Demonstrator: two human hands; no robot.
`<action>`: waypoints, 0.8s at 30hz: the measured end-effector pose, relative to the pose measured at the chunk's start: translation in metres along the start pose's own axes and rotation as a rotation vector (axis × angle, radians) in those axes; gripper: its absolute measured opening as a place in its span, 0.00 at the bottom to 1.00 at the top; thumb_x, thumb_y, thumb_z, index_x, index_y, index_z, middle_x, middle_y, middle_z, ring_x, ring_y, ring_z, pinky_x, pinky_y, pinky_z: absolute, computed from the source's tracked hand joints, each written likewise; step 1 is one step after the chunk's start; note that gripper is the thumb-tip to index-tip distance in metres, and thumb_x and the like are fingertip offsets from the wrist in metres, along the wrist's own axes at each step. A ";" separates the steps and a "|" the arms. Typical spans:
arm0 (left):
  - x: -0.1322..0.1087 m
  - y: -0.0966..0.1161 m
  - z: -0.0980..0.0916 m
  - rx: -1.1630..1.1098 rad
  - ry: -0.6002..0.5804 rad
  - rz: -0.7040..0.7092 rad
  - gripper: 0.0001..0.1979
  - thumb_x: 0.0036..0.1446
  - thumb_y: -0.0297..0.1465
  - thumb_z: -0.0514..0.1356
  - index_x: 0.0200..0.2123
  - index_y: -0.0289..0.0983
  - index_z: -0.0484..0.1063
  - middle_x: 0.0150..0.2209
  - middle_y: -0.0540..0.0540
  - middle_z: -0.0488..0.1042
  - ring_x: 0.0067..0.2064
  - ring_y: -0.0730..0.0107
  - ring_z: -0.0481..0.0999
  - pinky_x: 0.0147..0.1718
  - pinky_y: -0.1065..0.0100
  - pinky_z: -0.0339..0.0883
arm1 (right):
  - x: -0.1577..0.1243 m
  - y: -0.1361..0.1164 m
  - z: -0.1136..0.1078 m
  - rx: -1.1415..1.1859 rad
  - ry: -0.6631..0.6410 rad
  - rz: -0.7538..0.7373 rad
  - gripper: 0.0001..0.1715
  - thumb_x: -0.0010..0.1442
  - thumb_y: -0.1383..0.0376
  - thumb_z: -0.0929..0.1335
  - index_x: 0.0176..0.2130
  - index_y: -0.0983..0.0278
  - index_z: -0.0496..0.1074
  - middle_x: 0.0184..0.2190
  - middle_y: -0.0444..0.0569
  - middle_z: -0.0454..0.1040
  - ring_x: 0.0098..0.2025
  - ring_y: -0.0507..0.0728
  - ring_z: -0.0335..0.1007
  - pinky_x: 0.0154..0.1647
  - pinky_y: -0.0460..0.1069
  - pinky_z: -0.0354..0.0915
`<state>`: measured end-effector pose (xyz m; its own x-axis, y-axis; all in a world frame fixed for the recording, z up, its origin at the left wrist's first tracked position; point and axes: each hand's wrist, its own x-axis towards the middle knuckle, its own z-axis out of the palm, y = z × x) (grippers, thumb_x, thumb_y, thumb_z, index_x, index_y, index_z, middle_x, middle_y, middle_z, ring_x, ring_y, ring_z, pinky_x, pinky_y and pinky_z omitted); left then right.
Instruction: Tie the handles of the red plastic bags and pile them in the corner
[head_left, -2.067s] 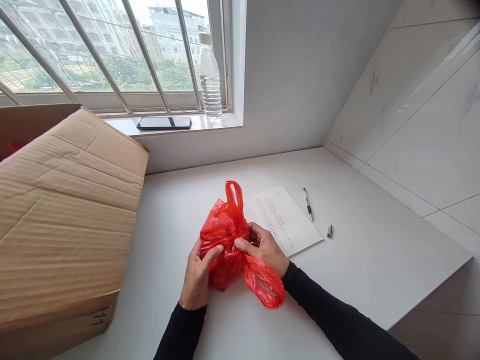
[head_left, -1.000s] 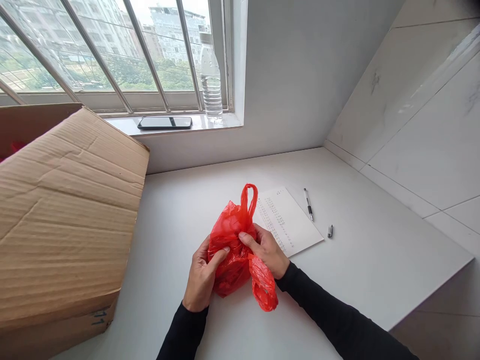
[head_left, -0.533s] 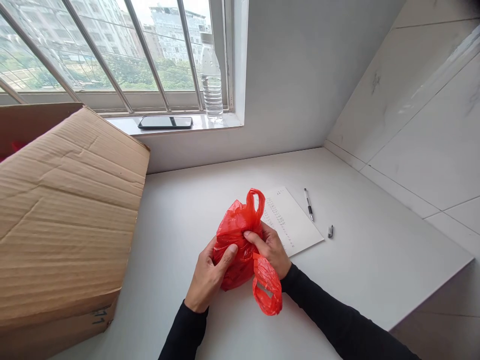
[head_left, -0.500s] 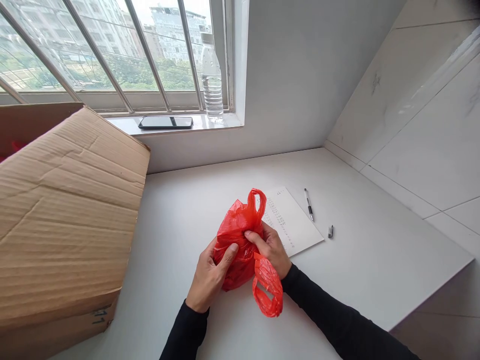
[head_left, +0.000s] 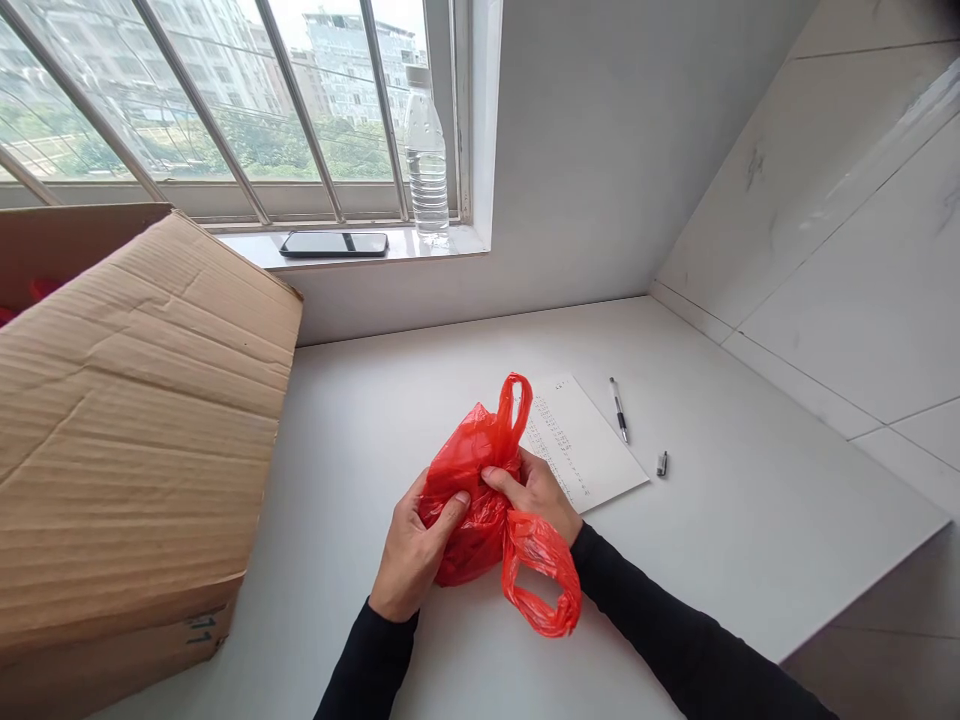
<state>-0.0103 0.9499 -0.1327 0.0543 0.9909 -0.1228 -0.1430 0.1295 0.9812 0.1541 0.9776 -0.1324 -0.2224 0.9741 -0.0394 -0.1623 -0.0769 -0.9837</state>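
Observation:
A red plastic bag (head_left: pixel 469 450) is held between both hands above the white table. One looped handle sticks up at its top, and the other hangs down at the lower right. My left hand (head_left: pixel 411 555) grips the bag's left side, thumb on the front and fingers mostly hidden behind. On the right side my right hand (head_left: pixel 541 498) pinches the bag near its middle, the thumb pressed into the plastic. What the bag contains, if anything, cannot be seen.
A large cardboard box (head_left: pixel 142 430) stands at the left, with something red inside. Handwritten paper (head_left: pixel 577 440), a pen (head_left: pixel 619 412) and its cap (head_left: pixel 661 464) lie on the white table (head_left: pixel 720 540). On the windowsill are a phone (head_left: pixel 334 244) and a water bottle (head_left: pixel 427 165).
Both hands have shifted slightly left with the red bag. Its lower handle loop has swung right and opened wider. The view has moved a little.

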 end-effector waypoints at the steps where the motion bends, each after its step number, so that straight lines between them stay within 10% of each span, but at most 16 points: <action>1: 0.000 0.002 0.001 0.018 -0.006 -0.003 0.26 0.57 0.41 0.67 0.56 0.37 0.70 0.49 0.41 0.80 0.47 0.55 0.80 0.50 0.58 0.72 | 0.000 0.000 0.000 -0.011 0.022 -0.009 0.10 0.61 0.59 0.70 0.39 0.64 0.74 0.34 0.46 0.76 0.37 0.57 0.71 0.42 0.52 0.67; 8: -0.003 0.013 0.006 0.178 -0.026 -0.009 0.22 0.57 0.44 0.65 0.51 0.38 0.74 0.46 0.44 0.81 0.44 0.57 0.79 0.42 0.64 0.72 | -0.003 -0.002 0.000 0.006 0.186 -0.084 0.11 0.63 0.57 0.68 0.38 0.62 0.73 0.34 0.46 0.76 0.37 0.57 0.71 0.43 0.52 0.67; 18: 0.002 -0.005 -0.002 0.042 0.045 0.016 0.16 0.57 0.41 0.66 0.44 0.38 0.74 0.47 0.42 0.81 0.44 0.58 0.80 0.46 0.61 0.73 | -0.002 -0.009 -0.002 -0.016 -0.075 -0.038 0.16 0.62 0.56 0.71 0.47 0.61 0.73 0.42 0.48 0.77 0.46 0.61 0.74 0.51 0.57 0.69; 24: 0.000 0.005 0.001 -0.027 0.033 -0.015 0.22 0.56 0.40 0.68 0.51 0.38 0.71 0.48 0.42 0.80 0.48 0.56 0.80 0.48 0.60 0.74 | 0.000 -0.004 -0.003 -0.052 0.003 -0.043 0.14 0.60 0.56 0.72 0.41 0.63 0.75 0.38 0.50 0.79 0.42 0.61 0.75 0.46 0.56 0.69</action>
<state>-0.0098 0.9502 -0.1276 0.0242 0.9895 -0.1428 -0.1694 0.1448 0.9749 0.1580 0.9787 -0.1291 -0.2132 0.9770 0.0027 -0.1211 -0.0237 -0.9924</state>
